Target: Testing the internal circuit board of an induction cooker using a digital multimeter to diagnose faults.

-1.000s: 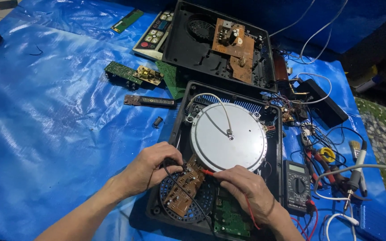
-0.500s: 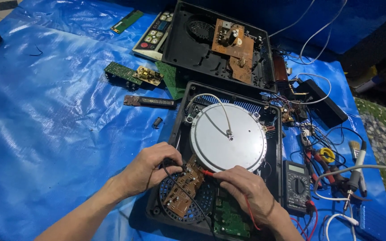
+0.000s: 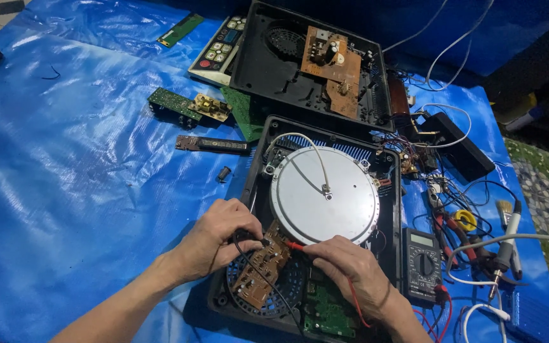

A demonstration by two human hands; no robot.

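A small brown circuit board (image 3: pixel 260 270) sits in the open black cooker casing (image 3: pixel 257 190), below the round silver disc (image 3: pixel 324 195). The left hand (image 3: pixel 214 238) pinches a black probe (image 3: pixel 249 239) onto it; the right hand (image 3: pixel 351 270) pinches a red probe (image 3: pixel 295 246). A multimeter (image 3: pixel 422 263) lies just right, on blue tarp (image 3: pixel 84 190).

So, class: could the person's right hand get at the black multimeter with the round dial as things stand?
Probably yes: the black multimeter with the round dial lies uncovered beside the right hand, though that hand holds a red probe.
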